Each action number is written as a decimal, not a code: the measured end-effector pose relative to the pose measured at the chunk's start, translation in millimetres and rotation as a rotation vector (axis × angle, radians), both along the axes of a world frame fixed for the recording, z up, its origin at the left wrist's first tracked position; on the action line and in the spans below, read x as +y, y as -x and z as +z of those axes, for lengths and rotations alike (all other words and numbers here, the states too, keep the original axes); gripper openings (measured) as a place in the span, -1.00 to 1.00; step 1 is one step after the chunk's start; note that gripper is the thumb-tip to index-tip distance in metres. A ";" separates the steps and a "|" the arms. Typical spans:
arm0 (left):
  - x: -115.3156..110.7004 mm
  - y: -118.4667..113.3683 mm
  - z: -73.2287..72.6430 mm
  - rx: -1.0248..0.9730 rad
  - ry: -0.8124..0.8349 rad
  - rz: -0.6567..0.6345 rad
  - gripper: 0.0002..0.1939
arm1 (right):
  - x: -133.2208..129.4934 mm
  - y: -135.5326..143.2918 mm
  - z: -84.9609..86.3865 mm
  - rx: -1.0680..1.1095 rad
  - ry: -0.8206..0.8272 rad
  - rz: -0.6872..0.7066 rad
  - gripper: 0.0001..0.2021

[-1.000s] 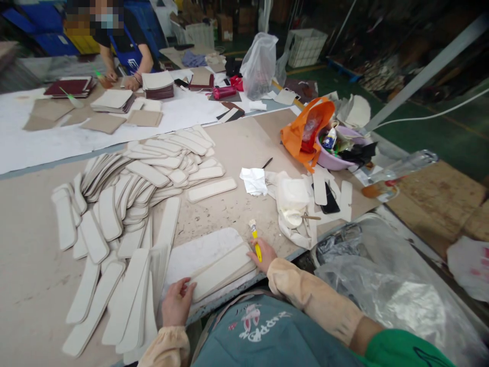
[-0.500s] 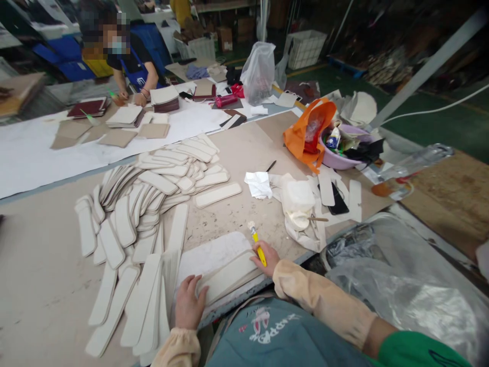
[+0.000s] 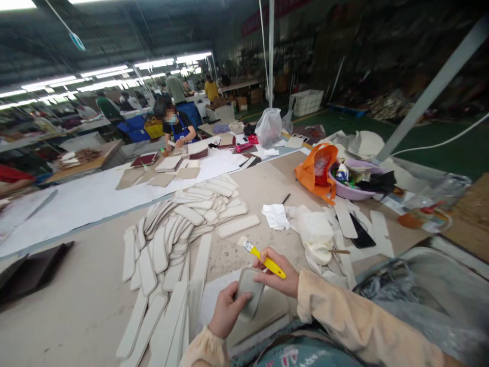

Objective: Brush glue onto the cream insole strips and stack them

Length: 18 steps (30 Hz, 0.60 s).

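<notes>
My left hand (image 3: 228, 308) grips the near-left side of a pale grey, round-cornered strip (image 3: 249, 293), thumb on its face. My right hand (image 3: 280, 270) holds a yellow-handled paintbrush (image 3: 272, 264), its pale-coated bristles pointing up and left. Fingers of that same hand also pinch the strip's far-right edge. The strip is raised and tilted above a white sheet (image 3: 217, 293) at the table's front edge. Left of my hands lies a large spread of similar off-white strips (image 3: 168, 239), overlapping in rows.
Right of the brush stand a white tub (image 3: 316, 229) with a stick, a crumpled tissue (image 3: 275, 216) and a black phone (image 3: 361, 232). An orange bag (image 3: 315, 171) and a purple basin (image 3: 351, 191) sit farther back. Across the table a person (image 3: 179, 127) handles pieces.
Both hands have come together and lifted a strip off the sheet, where the left had rested on the strips. The brush stays in my right hand. The view has tilted up.
</notes>
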<state>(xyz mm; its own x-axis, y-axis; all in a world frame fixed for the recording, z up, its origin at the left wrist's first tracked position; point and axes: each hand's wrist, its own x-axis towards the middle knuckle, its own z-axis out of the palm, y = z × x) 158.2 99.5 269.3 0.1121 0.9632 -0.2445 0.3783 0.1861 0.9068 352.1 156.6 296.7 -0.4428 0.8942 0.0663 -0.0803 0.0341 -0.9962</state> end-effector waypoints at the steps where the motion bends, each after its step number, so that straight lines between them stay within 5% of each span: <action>1: 1.3 -2.6 7.2 -0.056 0.002 0.043 -0.71 | 4.3 -0.7 8.1 0.020 -0.010 -0.003 -0.64; 8: 13.9 -30.9 52.4 -0.302 0.008 0.207 -0.67 | 24.9 -5.7 50.4 -0.019 -0.185 -0.095 -0.71; 15: 22.5 -51.7 65.8 -0.238 -0.053 0.228 -0.67 | 38.1 -22.6 64.6 0.054 -0.209 -0.091 -0.72; 18: 21.6 -60.7 69.5 -0.392 -0.028 0.184 -0.64 | 44.3 -32.3 69.9 0.108 -0.204 -0.075 -0.71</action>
<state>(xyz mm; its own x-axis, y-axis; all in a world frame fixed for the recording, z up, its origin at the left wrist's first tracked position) 218.9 121.1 338.8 0.0169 0.9814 -0.1912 -0.0329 0.1916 0.9809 384.5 200.9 366.6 -0.3559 0.8875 0.2925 -0.1757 0.2439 -0.9537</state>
